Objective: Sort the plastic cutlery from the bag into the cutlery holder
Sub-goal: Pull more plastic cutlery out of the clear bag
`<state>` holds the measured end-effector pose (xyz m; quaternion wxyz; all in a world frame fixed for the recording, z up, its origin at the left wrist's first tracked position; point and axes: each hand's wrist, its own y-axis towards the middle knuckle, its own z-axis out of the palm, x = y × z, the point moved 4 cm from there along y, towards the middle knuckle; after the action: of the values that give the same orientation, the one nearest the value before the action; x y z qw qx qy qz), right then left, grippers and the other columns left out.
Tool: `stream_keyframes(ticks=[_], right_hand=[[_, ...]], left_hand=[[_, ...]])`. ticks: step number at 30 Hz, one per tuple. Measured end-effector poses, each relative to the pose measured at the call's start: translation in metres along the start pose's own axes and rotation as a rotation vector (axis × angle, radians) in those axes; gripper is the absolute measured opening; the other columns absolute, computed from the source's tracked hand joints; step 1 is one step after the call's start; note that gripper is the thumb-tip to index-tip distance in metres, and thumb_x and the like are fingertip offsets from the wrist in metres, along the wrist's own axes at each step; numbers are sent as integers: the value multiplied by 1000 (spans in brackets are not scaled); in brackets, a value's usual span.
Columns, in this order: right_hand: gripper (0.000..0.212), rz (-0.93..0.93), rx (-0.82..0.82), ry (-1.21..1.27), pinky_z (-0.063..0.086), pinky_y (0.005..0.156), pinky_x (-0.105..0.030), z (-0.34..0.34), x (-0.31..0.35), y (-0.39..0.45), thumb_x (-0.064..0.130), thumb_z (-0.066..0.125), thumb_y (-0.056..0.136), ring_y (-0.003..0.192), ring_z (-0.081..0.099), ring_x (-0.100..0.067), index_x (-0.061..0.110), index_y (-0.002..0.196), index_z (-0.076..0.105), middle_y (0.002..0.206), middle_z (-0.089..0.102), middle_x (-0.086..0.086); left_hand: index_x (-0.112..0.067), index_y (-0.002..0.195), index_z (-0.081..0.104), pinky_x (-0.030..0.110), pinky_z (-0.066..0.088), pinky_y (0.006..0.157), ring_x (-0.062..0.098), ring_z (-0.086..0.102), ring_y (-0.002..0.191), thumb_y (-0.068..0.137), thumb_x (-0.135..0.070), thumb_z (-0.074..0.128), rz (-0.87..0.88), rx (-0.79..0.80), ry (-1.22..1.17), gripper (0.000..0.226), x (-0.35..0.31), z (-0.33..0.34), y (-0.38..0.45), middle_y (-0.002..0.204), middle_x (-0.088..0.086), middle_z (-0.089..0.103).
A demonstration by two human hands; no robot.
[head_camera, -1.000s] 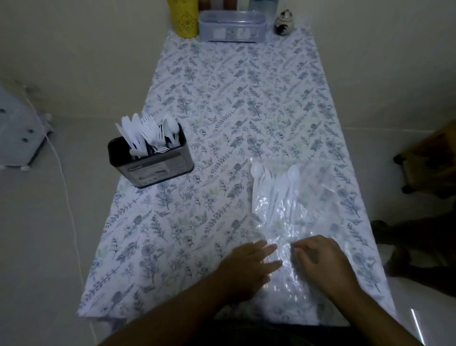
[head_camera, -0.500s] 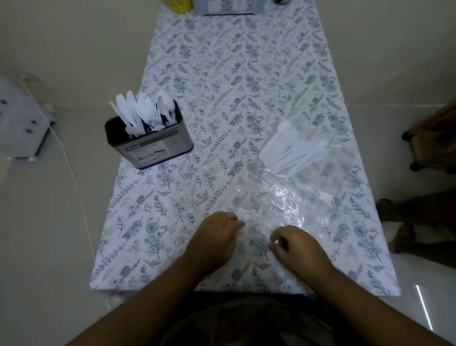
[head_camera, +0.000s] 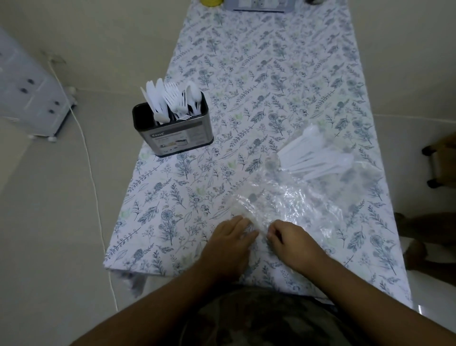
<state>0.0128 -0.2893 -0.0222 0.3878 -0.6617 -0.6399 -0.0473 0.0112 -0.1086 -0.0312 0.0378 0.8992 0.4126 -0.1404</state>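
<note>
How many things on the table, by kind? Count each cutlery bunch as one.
Cutlery holder: 1
Clear plastic bag: 1
Cutlery bunches: 2 (one standing in the holder, one in the bag)
Containers cut off at the far edge: 3 (yellow, clear box, dark item)
Total: 7

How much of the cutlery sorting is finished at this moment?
Done: the dark metal cutlery holder already stands full of white plastic forks, knives and spoons. In hand: left hand and right hand pinch the clear plastic bag. Left: the white pieces in the bag.
</note>
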Motion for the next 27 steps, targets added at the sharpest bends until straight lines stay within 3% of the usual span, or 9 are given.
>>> stream_keyframes(ticks=[4, 8, 12, 19, 23, 27], right_hand=[[14, -51, 27, -66, 42, 61, -30, -2, 3, 1, 35, 60, 96, 68, 54, -9, 23, 89, 58, 74, 59, 6], [19, -16, -16, -1, 51, 66, -35, -6, -1, 5, 25, 53, 100, 67, 60, -12, 20, 85, 63, 73, 65, 4], [25, 43, -47, 48, 45, 59, -30, -6, -5, 8, 23, 52, 101, 60, 56, -13, 21, 77, 58, 67, 61, 3], [19, -66, 63, -97, 48, 68, -34, -6, 0, 12, 27, 52, 103, 71, 60, -16, 14, 95, 63, 81, 66, -1], [18, -97, 113, -129, 44, 64, -34, -10, -1, 19, 26, 51, 103, 69, 58, -18, 19, 87, 56, 76, 61, 0], [22, -89, 90, -136, 35, 57, -32, -9, 0, 19, 24, 48, 103, 62, 50, -16, 17, 83, 50, 71, 56, -1]], left_hand=[[-18, 138, 52, 46, 42, 107, 28, 53, 130, 86, -36, 53, 1, 27, -9, 55, -3, 0, 1, 140, 10, 57], [-22, 142, 49, 47, 43, 105, 29, 53, 129, 83, -35, 60, -12, 57, 41, 61, -7, -1, 3, 139, 9, 57], [-20, 139, 54, 47, 49, 102, 31, 54, 127, 81, -38, 61, -12, 91, 68, 61, -7, 1, 3, 137, 12, 58], [-10, 136, 56, 45, 44, 106, 27, 53, 132, 84, -32, 56, 41, 86, 19, 56, -15, 4, 8, 139, 11, 58], [-10, 144, 46, 47, 43, 107, 28, 48, 134, 86, -36, 52, 37, 113, 9, 64, -17, 6, 7, 142, 12, 54], [-9, 140, 51, 48, 45, 105, 30, 48, 133, 84, -36, 54, 28, 116, 13, 63, -17, 7, 9, 139, 12, 56]])
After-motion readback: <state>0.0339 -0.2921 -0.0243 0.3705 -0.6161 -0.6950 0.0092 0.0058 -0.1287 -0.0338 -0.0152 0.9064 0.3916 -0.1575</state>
